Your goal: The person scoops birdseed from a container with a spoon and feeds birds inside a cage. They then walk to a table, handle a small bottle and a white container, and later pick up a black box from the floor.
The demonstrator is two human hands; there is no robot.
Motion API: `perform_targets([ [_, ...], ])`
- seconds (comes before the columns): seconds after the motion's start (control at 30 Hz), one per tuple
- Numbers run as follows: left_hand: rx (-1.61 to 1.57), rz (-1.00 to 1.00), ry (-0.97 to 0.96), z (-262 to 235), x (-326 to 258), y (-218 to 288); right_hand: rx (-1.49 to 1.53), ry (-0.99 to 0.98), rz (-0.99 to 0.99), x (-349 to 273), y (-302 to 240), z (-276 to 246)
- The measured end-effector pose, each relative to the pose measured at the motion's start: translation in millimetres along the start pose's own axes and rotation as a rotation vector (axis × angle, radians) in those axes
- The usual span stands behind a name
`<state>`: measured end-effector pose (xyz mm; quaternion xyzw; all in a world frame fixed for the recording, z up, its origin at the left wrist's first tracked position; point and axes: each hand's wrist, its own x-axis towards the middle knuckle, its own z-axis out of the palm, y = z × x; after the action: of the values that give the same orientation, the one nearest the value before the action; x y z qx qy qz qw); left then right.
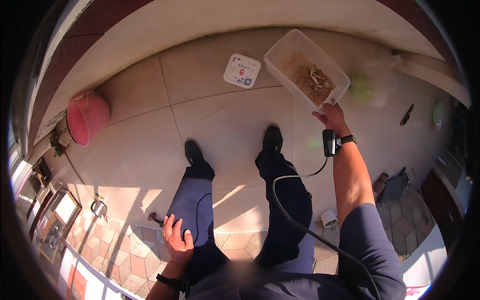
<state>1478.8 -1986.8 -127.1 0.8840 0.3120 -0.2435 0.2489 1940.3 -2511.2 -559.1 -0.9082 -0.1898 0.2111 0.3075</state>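
Note:
My right hand [331,116] is stretched forward and grips the near corner of a clear plastic tub [306,68] tilted above the pale tiled floor [150,150]. Brown crumbly matter with pale strands lies in the tub's lower part. A small black device with a grey cable sits on my right wrist. My left hand [177,238] rests flat on my left thigh, fingers spread, a black band on its wrist. My legs in dark trousers and black shoes reach out toward the floor's middle.
A white square lid [242,70] lies on the floor left of the tub. A pink bucket [87,118] stands at far left. A clear bag with something green [367,86] and a dark tool [406,114] lie right. A small white cup [329,218] stands by my right leg.

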Motion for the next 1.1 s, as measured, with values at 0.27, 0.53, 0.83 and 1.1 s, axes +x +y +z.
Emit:
perform_targets([
  [0.27,0.042,-0.032,0.055,3.4,15.4,-5.4,0.428,0.152,0.113,90.7,38.4,14.1],
  [0.53,-0.221,0.035,0.036,-13.5,158.3,-1.3,1.289,0.604,0.901,80.4,-127.3,26.9],
  [0.83,-0.423,0.068,-0.203,92.8,457.0,96.0,0.725,0.075,0.619,133.9,-272.1,149.3],
  [1.1,-0.599,0.156,-0.104,148.8,530.5,151.4,0.648,0.140,0.520,170.0,-274.2,158.7],
])
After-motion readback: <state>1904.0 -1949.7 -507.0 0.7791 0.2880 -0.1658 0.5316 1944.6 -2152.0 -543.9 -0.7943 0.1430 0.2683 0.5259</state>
